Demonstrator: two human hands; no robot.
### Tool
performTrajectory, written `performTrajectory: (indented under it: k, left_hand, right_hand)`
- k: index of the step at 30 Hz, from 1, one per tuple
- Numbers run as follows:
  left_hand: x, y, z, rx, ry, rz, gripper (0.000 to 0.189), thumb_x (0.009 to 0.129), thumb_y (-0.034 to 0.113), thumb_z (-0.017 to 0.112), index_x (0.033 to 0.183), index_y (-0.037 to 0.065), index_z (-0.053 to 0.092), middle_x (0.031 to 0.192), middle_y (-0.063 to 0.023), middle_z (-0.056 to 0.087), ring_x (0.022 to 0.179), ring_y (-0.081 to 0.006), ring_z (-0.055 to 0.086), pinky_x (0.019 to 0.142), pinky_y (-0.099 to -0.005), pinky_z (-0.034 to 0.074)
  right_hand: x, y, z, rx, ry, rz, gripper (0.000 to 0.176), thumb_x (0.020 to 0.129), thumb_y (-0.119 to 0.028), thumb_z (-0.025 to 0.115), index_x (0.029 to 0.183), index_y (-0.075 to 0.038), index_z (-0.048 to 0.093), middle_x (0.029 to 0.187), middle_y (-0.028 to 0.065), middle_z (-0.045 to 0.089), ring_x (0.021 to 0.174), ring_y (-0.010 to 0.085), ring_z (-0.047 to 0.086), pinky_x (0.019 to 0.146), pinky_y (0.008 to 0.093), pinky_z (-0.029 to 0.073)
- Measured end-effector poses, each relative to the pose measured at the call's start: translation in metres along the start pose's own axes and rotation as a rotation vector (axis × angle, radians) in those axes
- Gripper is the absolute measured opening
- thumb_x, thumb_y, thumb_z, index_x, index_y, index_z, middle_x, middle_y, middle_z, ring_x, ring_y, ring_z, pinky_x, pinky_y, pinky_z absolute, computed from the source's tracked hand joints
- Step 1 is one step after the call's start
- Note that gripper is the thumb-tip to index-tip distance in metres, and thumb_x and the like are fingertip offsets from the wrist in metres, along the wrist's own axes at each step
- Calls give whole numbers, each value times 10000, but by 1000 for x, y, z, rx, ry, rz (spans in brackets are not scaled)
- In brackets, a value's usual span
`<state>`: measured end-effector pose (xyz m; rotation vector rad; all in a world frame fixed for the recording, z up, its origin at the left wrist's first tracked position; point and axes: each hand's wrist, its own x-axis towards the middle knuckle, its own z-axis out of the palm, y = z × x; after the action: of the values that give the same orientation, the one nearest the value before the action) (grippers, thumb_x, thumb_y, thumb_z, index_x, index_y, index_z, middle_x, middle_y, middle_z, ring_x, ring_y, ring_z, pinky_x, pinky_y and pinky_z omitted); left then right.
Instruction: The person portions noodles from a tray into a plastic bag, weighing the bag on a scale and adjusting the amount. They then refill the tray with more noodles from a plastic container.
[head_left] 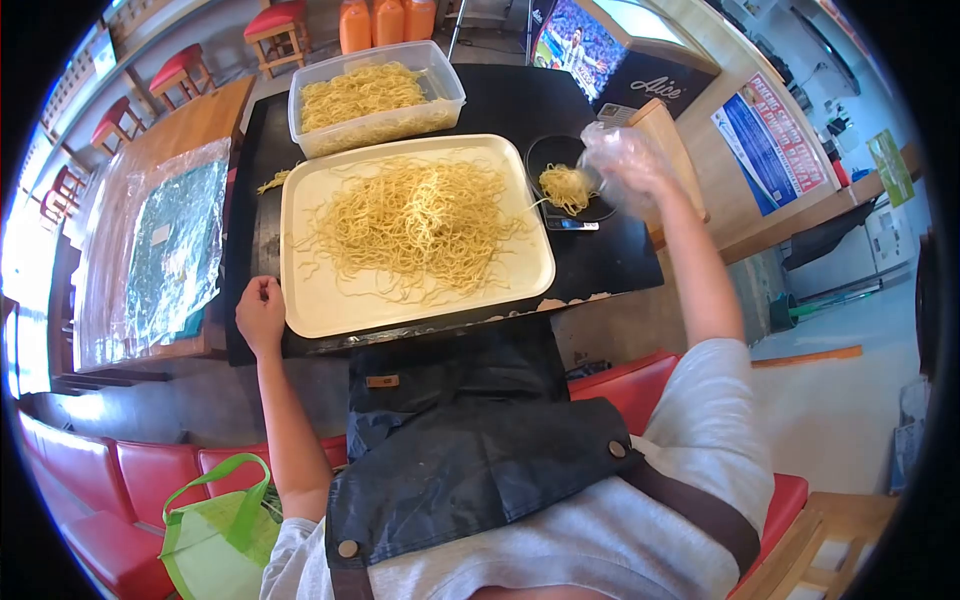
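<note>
My left hand (262, 318) is bare and rests with curled fingers at the table edge, beside the near left corner of a cream tray (330, 312). Nothing shows in it. Loose yellow noodles (425, 215) lie heaped on that tray. My right hand (632, 165) wears a clear plastic glove and hovers at the right side of a black kitchen scale (573, 225). A small portion of noodles (567, 189) sits on the scale, close to the gloved fingers. Glare and the crumpled glove hide how those fingers are held.
Behind the tray stands a clear plastic tub (378, 135) of noodles. A wooden board (672, 150) leans right of the scale. Plastic-wrapped sheets (160, 250) cover part of the left wooden table. A green bag (225, 530) is on the red seat (110, 540).
</note>
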<state>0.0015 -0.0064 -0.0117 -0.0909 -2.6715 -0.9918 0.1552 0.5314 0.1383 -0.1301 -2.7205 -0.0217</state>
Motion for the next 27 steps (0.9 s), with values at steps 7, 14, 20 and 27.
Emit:
performTrajectory:
  k: [7, 14, 20, 27]
  left_hand:
    - [0, 1, 1, -11, 9, 20, 167, 830, 236, 585, 876, 97, 666, 720, -74, 646, 659, -231, 631, 617, -340, 473]
    - [-1, 0, 1, -3, -5, 3, 178, 833, 239, 584, 876, 88, 668, 716, -80, 650, 656, -223, 635, 615, -341, 473]
    - [0, 2, 0, -17, -4, 20, 184, 836, 243, 583, 877, 85, 668, 719, -85, 654, 657, -224, 637, 617, -342, 475]
    - [0, -3, 4, -8, 8, 36, 189, 841, 243, 579, 878, 80, 667, 712, -91, 654, 654, -228, 638, 613, -344, 475]
  right_hand:
    - [-17, -110, -22, 393, -22, 717, 434, 831, -408, 616, 1082, -54, 627, 1023, 179, 640, 962, 269, 621, 844, 379, 478]
    - [-34, -179, 65, 180, -268, 445, 201, 808, -196, 589, 989, -114, 617, 868, 177, 650, 846, 337, 643, 734, 437, 504]
    - [-26, -167, 78, 144, 18, 144, 239, 758, -163, 633, 985, -89, 658, 935, 128, 660, 976, 282, 616, 826, 410, 490]
    - [25, -262, 58, 334, 380, -98, 363, 690, -205, 680, 1021, -61, 639, 964, 96, 619, 831, 246, 611, 781, 372, 486]
